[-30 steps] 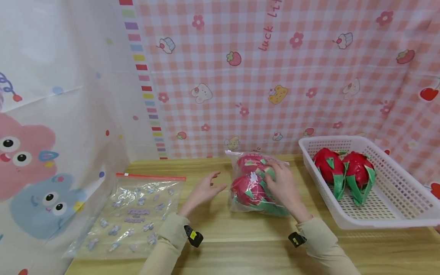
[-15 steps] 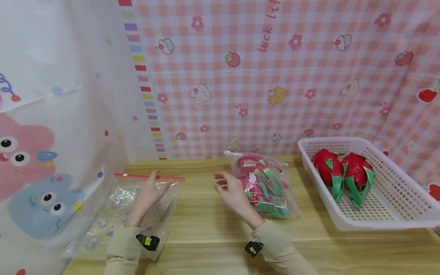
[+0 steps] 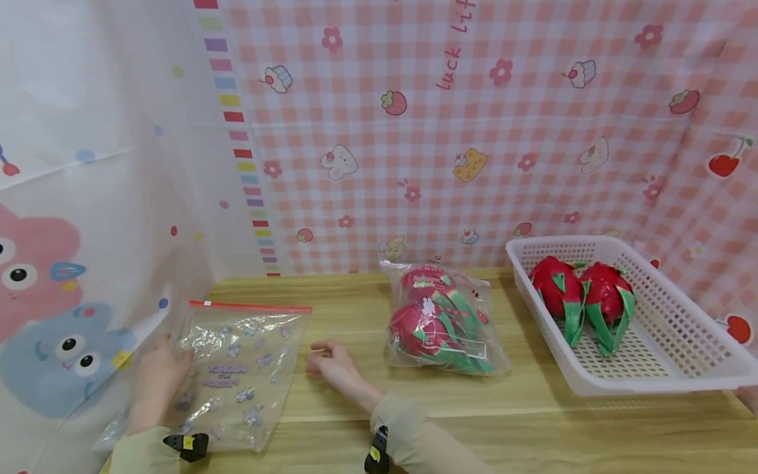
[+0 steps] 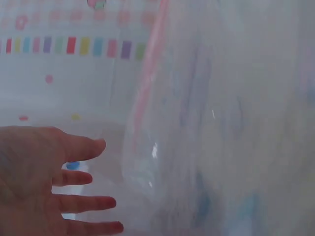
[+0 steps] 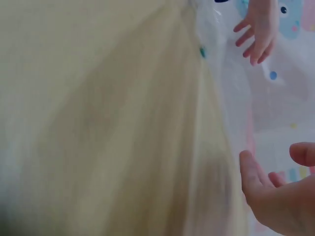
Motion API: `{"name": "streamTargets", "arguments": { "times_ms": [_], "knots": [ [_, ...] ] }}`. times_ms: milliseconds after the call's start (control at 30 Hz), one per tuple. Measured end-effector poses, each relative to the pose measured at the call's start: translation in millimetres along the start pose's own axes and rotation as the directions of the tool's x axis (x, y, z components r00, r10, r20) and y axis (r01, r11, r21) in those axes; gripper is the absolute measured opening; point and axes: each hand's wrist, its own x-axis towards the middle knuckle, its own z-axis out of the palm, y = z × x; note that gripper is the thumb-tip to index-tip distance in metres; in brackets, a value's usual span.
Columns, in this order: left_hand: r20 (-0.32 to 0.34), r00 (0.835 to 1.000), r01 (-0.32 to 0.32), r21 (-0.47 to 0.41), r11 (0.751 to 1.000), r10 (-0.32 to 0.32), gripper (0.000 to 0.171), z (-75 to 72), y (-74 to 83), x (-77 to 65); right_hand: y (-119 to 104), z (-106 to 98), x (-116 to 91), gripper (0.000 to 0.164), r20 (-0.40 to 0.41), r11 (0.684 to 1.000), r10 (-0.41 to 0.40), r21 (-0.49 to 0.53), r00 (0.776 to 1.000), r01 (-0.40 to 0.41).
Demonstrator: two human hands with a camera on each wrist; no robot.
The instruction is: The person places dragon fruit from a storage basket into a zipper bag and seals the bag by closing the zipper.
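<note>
A flat clear zip bag [image 3: 266, 368] with a red slider strip and small prints lies at the left of the wooden table. Over its left edge is my left hand [image 3: 158, 382]; in the left wrist view its fingers [image 4: 91, 202] are straight and spread beside the bag. My right hand [image 3: 340, 372], fingers loosely bent and holding nothing, hovers just right of that bag. Farther right lies a zip bag [image 3: 408, 359] filled with two red-and-green dragon fruits [image 3: 411, 327]. In the right wrist view both my right hand [image 5: 280, 199] and left hand [image 5: 261, 29] appear empty.
On the right stands a white perforated plastic basket [image 3: 681, 329] with two more dragon fruits [image 3: 605, 296] in it. A pink checked cloth [image 3: 367, 204] hangs behind the table [image 3: 349, 424], and a white printed cloth [image 3: 148, 217] on the left.
My right hand has left the filled bag and moved left to beside the flat bag. My left hand has moved left, across the flat bag to its left edge.
</note>
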Motion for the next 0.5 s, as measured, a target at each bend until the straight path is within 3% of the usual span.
{"name": "streamTargets", "arguments": {
  "times_ms": [267, 500],
  "knots": [
    [0.106, 0.990, 0.094, 0.023, 0.995, -0.096, 0.068, 0.7, -21.0, 1.7, 5.7, 18.3, 1.6, 0.046, -0.015, 0.984, 0.149, 0.106, 0.989, -0.147],
    [0.187, 0.970, 0.152, 0.016, 0.988, -0.153, 0.073, -0.4, -23.3, 3.3, 5.0, 27.6, -1.2, 0.056, 0.030, 0.952, 0.229, 0.200, 0.973, -0.230]
  ]
}}
